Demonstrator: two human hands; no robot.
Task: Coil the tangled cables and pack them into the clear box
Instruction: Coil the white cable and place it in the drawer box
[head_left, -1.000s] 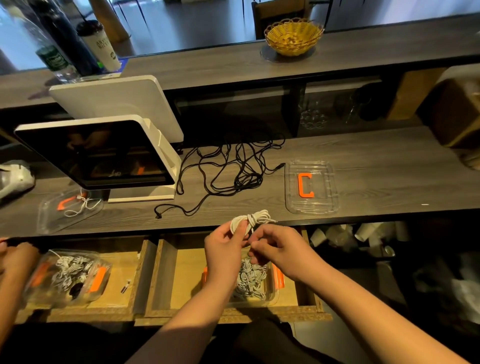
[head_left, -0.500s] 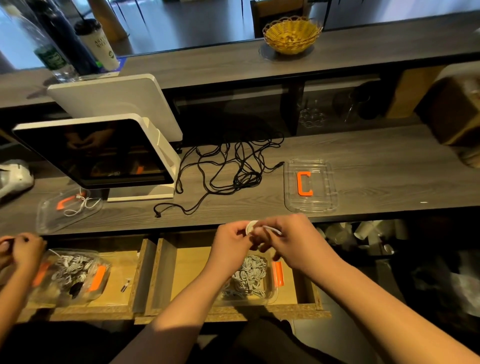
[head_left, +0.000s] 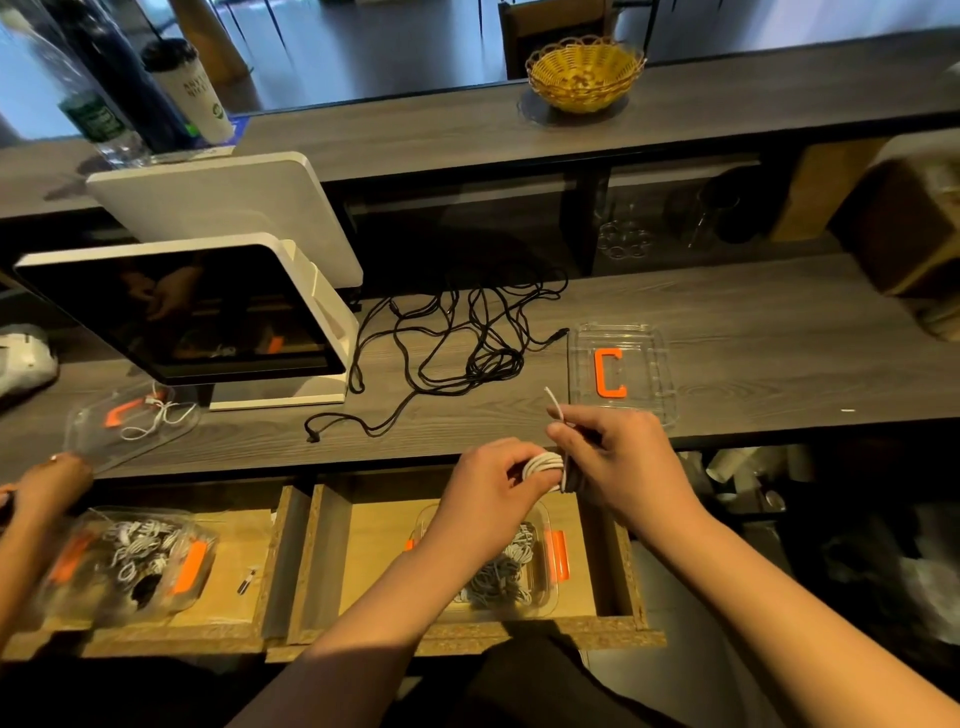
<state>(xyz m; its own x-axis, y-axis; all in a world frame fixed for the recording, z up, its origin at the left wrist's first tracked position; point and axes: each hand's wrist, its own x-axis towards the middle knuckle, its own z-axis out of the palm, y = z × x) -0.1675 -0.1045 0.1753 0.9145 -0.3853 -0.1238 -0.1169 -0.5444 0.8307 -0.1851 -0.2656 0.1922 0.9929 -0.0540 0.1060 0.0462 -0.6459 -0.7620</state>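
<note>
My left hand (head_left: 493, 480) pinches a small coil of white cable (head_left: 543, 464) at the counter's front edge. My right hand (head_left: 618, 462) grips the same cable's loose end, which sticks up past its thumb. Below my hands, a clear box (head_left: 545, 603) with orange clips sits in an open wooden drawer (head_left: 374, 561) and holds several coiled white cables. A tangled black cable (head_left: 457, 353) lies on the counter behind. The clear lid (head_left: 649, 343) with an orange handle rests on the counter to the right of it.
A white screen terminal (head_left: 208, 312) stands at the left. Another person's hand (head_left: 47, 483) works at the far left, above a second clear box (head_left: 124, 561) of cables in a second drawer. A second lid (head_left: 93, 426) lies near it. A yellow basket (head_left: 584, 73) sits on the upper shelf.
The white bundle has tightened into a small coil in my left hand. My right hand has drawn the loose end up and to the right.
</note>
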